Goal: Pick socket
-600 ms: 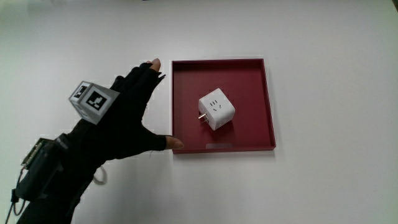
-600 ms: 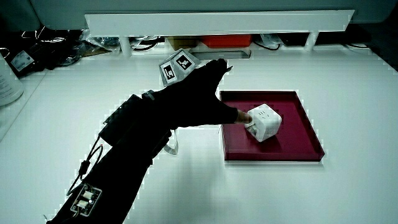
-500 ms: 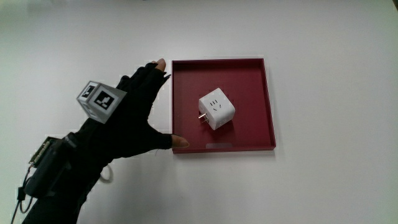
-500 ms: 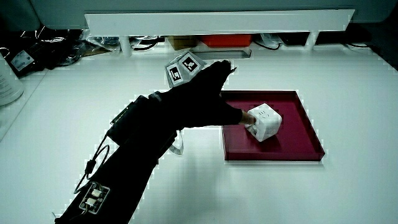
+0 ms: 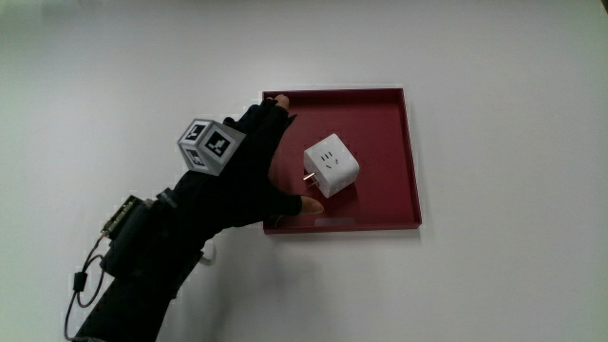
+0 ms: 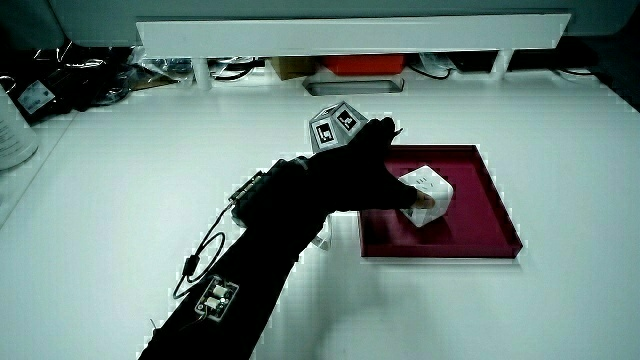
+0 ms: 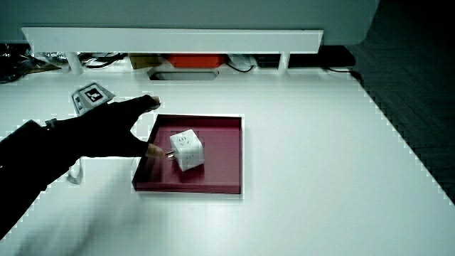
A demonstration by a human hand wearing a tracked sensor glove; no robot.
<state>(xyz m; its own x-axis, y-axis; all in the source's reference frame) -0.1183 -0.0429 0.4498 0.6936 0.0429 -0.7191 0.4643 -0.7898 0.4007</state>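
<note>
A white cube socket (image 5: 332, 168) with metal prongs on one side lies in the dark red tray (image 5: 385, 114); it also shows in both side views (image 6: 427, 196) (image 7: 188, 149). The gloved hand (image 5: 249, 171) reaches over the tray's edge beside the socket, fingers spread, holding nothing. Its thumb tip lies close to the socket's prongs and its fingertips (image 5: 278, 102) rest above the tray's corner. The patterned cube (image 5: 208, 146) sits on the hand's back. In both side views the hand (image 6: 358, 178) (image 7: 114, 128) stands right beside the socket.
A low white partition (image 6: 350, 35) (image 7: 170, 39) runs along the table's edge farthest from the person, with cables and an orange item under it. A black unit with a wire (image 5: 128, 233) is strapped to the forearm.
The hand has moved from beside the tray to over its edge, closer to the socket. The socket and tray have not moved.
</note>
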